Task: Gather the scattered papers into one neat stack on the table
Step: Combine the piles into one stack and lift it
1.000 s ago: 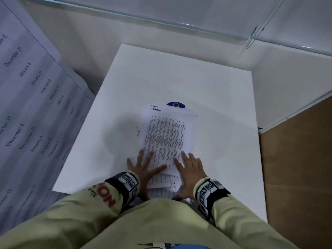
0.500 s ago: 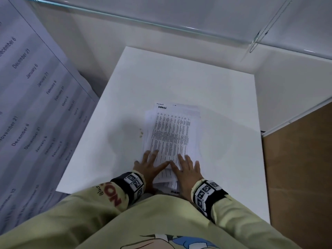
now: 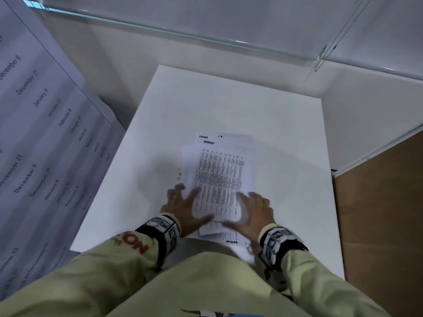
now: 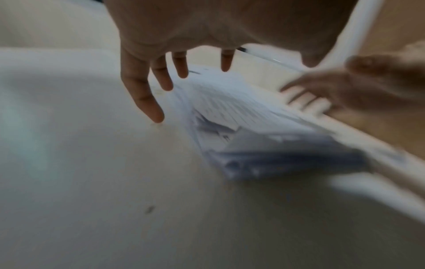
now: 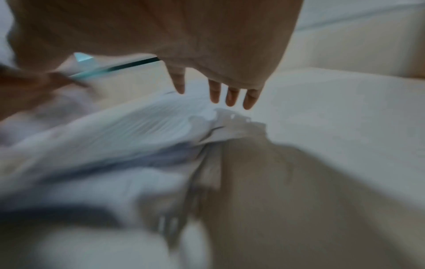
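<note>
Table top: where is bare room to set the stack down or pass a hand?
The table is bare beyond the papers' far edge, and in strips along its left and right edges. The near edge is crowded: left hand, right hand and overhanging sheets.

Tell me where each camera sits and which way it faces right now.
Head: worn on the head, looking down at the table; shows sleeves, left hand and right hand flanking the papers.
Left wrist: looks along the spread left fingers.
Right wrist: looks along the right fingers.
All share the papers.
</note>
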A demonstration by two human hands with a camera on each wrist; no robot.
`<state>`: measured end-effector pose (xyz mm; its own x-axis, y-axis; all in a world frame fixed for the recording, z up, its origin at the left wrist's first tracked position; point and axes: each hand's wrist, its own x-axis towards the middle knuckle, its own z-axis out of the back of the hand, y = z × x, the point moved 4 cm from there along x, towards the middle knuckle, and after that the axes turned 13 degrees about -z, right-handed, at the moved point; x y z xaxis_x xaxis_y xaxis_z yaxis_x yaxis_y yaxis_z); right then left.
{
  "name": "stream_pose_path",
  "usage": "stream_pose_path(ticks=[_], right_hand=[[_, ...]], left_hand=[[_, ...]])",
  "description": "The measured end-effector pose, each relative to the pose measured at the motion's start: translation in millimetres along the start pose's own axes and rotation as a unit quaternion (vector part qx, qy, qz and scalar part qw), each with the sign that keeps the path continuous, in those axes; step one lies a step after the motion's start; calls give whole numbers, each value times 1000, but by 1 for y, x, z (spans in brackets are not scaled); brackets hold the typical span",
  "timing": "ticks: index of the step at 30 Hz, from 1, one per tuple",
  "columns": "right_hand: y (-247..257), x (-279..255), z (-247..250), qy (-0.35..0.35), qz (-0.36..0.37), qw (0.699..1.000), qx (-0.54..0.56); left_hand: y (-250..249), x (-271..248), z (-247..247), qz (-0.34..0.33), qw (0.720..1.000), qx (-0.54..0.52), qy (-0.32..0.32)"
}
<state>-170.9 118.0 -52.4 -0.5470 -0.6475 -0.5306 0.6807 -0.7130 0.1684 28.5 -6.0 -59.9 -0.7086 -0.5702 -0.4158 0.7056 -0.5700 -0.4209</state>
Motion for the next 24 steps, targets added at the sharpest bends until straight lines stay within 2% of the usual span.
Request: stream_pose_path(ticks=[2, 3, 4, 7, 12, 14, 18, 21, 24], right_hand=[[-16, 19, 12, -6, -141, 987, 76], [-21, 27, 13, 4, -187, 979, 84], [-20, 33, 14, 20, -203, 975, 90], [-2, 34, 0, 79, -175, 976, 107], [6, 19, -20, 88, -216, 964, 125], [2, 17, -24, 83, -229, 963, 111], [3, 18, -29, 89, -245, 947, 187], [6, 18, -31, 103, -246, 938, 219], [4, 13, -34, 112, -256, 929, 241]], left_hand=[[16, 11, 11, 99, 990, -85, -52], [19, 17, 12, 124, 986, -103, -49], [19, 25, 11, 128, 984, -112, -43], [4, 38, 5, 138, 980, -140, -33], [7, 45, 2, 277, 939, -206, -4], [5, 40, 1, 308, 933, -185, 8], [-14, 31, -4, 303, 944, -127, 8], [-15, 34, -11, 292, 944, -156, 10], [-9, 40, -10, 299, 930, -214, -15]])
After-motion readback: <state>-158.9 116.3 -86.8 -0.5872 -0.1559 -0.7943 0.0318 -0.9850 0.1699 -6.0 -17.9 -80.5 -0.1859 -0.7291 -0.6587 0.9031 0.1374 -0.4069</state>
